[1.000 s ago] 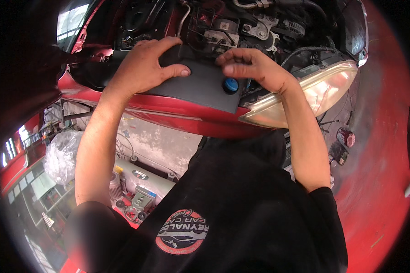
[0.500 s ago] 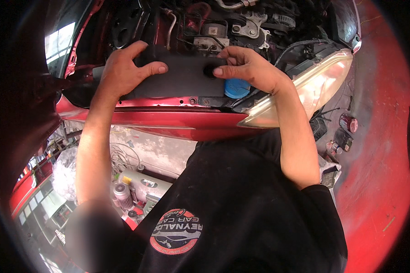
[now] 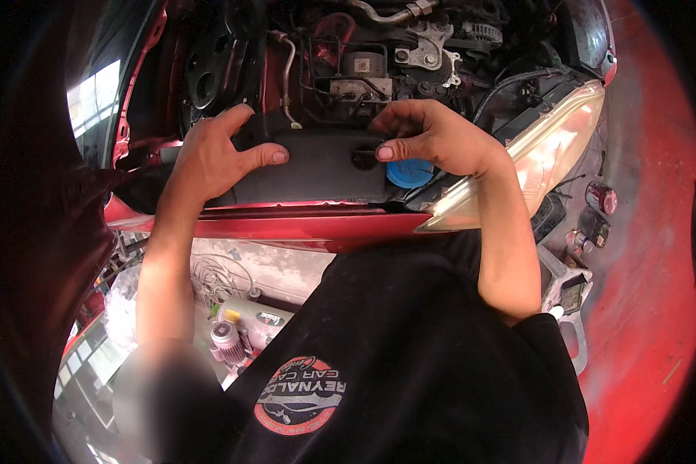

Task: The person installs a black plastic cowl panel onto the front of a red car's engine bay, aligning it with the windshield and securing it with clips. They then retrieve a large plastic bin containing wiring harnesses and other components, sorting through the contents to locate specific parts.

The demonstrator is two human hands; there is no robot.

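Both my hands grip a black plastic cover (image 3: pixel 317 166) over the edge of the engine bay. My left hand (image 3: pixel 213 158) is closed on its left end, thumb lying on the flat face, fingers over the far edge. At the right end my right hand (image 3: pixel 441 139) pinches it, thumb beside a round dark hole (image 3: pixel 364 155); its fingertips are partly hidden. The cover's near edge overlaps the red fender rim (image 3: pixel 286 224). A blue cap (image 3: pixel 410 173) shows just below my right hand.
A cloudy headlight (image 3: pixel 530 162) is right of my hands. Beyond the cover lie a metal pipe (image 3: pixel 289 77), a metal block unit (image 3: pixel 359 89) and a grey engine bracket (image 3: pixel 427 52). Below the fender, a compressor tank (image 3: pixel 254 321) and coiled hose (image 3: pixel 218 274) are on the floor.
The cover has come nearer to me, now hiding the bolted strip along the fender rim. Both hands keep their grip on it. The whole view has shifted slightly.
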